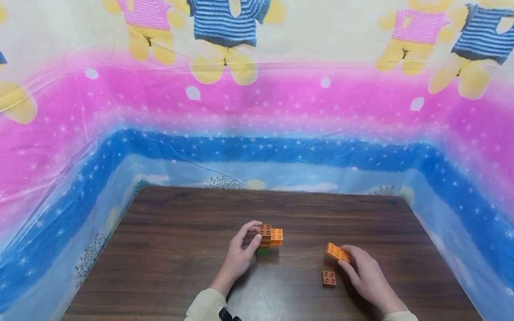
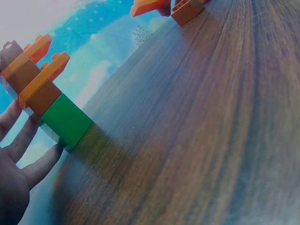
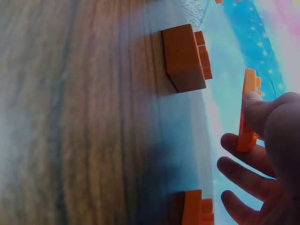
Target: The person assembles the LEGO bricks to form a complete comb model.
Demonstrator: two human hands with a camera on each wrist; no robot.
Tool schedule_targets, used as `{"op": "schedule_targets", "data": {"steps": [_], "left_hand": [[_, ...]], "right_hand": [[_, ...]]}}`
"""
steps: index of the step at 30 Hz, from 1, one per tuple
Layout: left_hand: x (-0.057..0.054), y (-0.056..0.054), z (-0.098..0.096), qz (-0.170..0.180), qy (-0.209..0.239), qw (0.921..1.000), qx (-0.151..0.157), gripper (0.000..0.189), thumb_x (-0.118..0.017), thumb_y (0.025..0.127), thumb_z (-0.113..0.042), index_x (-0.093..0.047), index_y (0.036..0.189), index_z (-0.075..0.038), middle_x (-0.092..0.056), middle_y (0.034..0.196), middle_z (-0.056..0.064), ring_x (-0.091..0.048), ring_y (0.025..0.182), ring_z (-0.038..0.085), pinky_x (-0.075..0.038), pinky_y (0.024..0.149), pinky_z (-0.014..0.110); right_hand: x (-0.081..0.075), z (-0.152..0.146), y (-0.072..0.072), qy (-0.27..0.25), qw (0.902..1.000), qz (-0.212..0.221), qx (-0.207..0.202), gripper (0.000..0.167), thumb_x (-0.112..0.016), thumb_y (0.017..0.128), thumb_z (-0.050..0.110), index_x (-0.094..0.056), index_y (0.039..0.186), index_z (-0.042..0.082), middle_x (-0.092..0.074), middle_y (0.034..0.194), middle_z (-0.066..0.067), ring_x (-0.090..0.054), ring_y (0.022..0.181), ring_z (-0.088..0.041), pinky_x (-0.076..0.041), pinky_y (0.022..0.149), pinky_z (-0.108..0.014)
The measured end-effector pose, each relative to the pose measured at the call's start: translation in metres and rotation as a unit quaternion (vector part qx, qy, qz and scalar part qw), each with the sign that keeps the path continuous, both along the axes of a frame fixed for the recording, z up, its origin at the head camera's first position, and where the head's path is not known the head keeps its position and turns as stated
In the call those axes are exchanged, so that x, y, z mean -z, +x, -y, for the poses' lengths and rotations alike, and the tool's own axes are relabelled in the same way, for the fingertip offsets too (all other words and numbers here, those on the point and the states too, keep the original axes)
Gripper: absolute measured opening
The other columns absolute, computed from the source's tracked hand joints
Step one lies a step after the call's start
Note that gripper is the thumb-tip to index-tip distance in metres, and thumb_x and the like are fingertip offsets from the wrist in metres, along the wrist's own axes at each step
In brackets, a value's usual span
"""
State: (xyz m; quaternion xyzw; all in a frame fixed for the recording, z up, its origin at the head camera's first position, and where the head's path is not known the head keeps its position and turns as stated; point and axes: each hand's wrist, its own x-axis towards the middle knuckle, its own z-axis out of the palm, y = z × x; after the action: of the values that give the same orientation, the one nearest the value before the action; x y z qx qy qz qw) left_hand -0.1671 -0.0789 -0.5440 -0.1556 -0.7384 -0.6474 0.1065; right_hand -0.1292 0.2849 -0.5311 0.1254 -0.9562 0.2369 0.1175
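Observation:
A small tower of building bricks (image 2: 35,82) stands on the table, with a green brick (image 2: 68,121) at its base. Above it, brown bricks alternate with orange plates (image 1: 277,234) that jut out to the right. My left hand (image 1: 240,256) holds the tower, thumb and fingers on its sides near the brown top brick (image 1: 265,229). Between thumb and fingers, my right hand (image 1: 367,274) pinches a flat orange brick (image 1: 338,252), raised off the table with its studs up. Just below that lies a loose brown brick (image 1: 328,278).
The dark wooden table (image 1: 180,232) carries all the bricks. Another orange piece (image 3: 192,208) sits on it near my right hand, hidden in the head view. A printed cloth (image 1: 257,149) hangs around the table's back and sides.

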Motion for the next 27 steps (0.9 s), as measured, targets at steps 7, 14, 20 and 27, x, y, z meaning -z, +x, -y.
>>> {"op": "schedule_targets", "data": {"steps": [7,14,20,27], "left_hand": [[0.0,0.0,0.0,0.004,-0.001,1.0,-0.001,0.032,-0.064,0.106,-0.018,-0.063,0.138,-0.02,-0.068,0.12,0.002,-0.067,0.115,0.025,-0.056,0.089,0.035],[0.0,-0.001,0.0,-0.01,0.001,0.9999,0.007,0.034,-0.064,0.106,-0.015,-0.061,0.14,-0.009,-0.068,0.121,0.007,-0.067,0.115,0.024,-0.057,0.092,0.036],[0.0,-0.002,0.001,-0.014,0.003,0.9999,0.009,0.034,-0.064,0.106,-0.015,-0.061,0.139,-0.011,-0.068,0.121,0.008,-0.067,0.115,0.023,-0.057,0.092,0.035],[-0.001,-0.001,0.001,-0.011,0.004,0.9999,0.008,0.033,-0.064,0.106,-0.015,-0.062,0.139,-0.014,-0.068,0.122,0.007,-0.067,0.116,0.025,-0.057,0.092,0.035]], "right_hand": [[-0.002,0.005,-0.002,0.004,0.9996,-0.028,0.0,0.031,-0.077,0.098,0.018,-0.068,0.127,0.01,-0.071,0.114,-0.003,-0.066,0.1,-0.015,-0.057,0.082,-0.046],[-0.003,0.012,-0.005,-0.003,0.9969,-0.078,-0.014,0.035,-0.081,0.094,0.016,-0.07,0.126,0.008,-0.072,0.111,-0.001,-0.067,0.097,-0.013,-0.058,0.08,-0.045],[-0.007,0.019,-0.009,-0.012,0.9956,-0.09,-0.021,0.036,-0.081,0.094,0.016,-0.07,0.127,0.008,-0.072,0.112,-0.001,-0.067,0.099,-0.014,-0.058,0.081,-0.046],[-0.012,0.031,-0.013,-0.026,0.9929,-0.107,-0.046,0.035,-0.081,0.094,0.014,-0.071,0.127,0.008,-0.073,0.116,-0.003,-0.069,0.105,-0.02,-0.058,0.084,-0.05]]}}
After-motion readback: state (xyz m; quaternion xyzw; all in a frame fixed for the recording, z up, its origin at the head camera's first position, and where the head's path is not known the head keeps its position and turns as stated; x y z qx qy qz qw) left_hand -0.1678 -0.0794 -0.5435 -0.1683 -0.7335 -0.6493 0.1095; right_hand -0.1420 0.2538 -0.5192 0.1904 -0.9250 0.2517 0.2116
